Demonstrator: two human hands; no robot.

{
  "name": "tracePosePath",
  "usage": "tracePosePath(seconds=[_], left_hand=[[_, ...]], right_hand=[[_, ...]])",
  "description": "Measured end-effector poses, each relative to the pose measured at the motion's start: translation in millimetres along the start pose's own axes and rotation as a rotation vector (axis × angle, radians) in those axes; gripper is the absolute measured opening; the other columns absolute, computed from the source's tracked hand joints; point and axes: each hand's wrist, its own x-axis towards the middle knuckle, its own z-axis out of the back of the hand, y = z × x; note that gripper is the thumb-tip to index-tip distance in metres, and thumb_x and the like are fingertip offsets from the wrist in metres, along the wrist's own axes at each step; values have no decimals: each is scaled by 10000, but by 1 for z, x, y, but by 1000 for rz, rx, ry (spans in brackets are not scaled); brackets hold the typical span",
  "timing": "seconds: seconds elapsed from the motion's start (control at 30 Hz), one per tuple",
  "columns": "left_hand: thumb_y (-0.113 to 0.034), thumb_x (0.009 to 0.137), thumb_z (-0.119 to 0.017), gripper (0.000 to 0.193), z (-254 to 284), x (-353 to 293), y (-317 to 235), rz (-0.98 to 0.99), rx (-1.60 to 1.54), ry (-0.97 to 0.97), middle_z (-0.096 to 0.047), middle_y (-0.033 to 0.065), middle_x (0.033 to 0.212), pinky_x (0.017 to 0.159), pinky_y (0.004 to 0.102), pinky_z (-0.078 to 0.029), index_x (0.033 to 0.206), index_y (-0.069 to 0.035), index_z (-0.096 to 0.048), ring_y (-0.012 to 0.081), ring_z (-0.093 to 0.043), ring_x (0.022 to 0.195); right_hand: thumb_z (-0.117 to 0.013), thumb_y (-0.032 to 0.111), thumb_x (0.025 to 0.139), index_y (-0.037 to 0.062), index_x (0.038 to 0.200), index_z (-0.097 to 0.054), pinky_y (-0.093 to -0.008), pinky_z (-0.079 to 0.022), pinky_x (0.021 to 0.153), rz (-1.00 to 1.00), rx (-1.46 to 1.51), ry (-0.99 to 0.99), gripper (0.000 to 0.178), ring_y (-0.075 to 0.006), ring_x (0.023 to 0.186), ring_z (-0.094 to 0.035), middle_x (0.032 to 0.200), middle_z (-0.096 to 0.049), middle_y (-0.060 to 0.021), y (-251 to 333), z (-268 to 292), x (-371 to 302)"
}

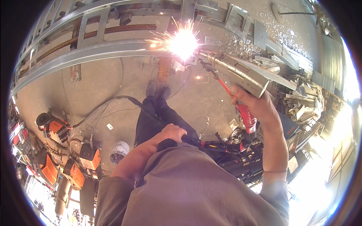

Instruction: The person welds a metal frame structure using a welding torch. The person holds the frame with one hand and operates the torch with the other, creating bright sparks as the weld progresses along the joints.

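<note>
A white-hot welding arc throws sparks where it meets a galvanized steel rail, and its glare hides the joint. My right hand, reaching far forward on the right, is closed around the rear end of a boxy metal tool whose narrow front points at the arc. Beside that tool runs a thin red rod-like part leading toward a red-wrapped handle. In front of my torso, my left hand is closed around a thick black cable.
Steel frames span the far side. Metal offcuts are heaped at right. Orange machines and a white bucket stand at left. A black hose crosses the concrete floor near my shoes.
</note>
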Motion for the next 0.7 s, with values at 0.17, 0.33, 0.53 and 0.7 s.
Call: tracePosePath(seconds=[0.17, 0.33, 0.53, 0.7], left_hand=[[-620, 805, -758, 640, 0, 0, 0, 8, 22, 30, -800, 146, 1074, 971, 460, -512, 1256, -165, -758, 322, -743, 1076], [-609, 797, -762, 646, 3, -3, -1, 13, 20, 38, -799, 155, 1077, 983, 460, -511, 1261, -159, -758, 323, -744, 1078], [-580, 781, -767, 644, 6, -4, -3, 14, 27, 37, -796, 166, 1076, 995, 456, -517, 1256, -145, -760, 324, -745, 1080], [-578, 781, -766, 635, 7, -5, -4, 17, 25, 47, -796, 172, 1054, 986, 458, -527, 1245, -144, -761, 336, -751, 1053]], right_hand=[[-818, 299, 976, 35, 1224, -694, -282, -551, 651, 32, -16, -4, 383, -94, 740, -647, 932, -695, -7, -5, -1, -1], [-817, 294, 976, 38, 1218, -696, -282, -551, 647, 47, -24, -3, 372, -93, 736, -645, 923, -692, -4, -8, 1, -2], [-824, 294, 970, 41, 1214, -697, -279, -544, 631, 20, -35, -11, 374, -92, 733, -649, 912, -695, -2, -11, 1, -6], [-780, 261, 1010, 34, 1143, -696, -308, -549, 677, 45, 9, 20, 277, -125, 758, -661, 897, -684, -26, -12, 3, -8]])
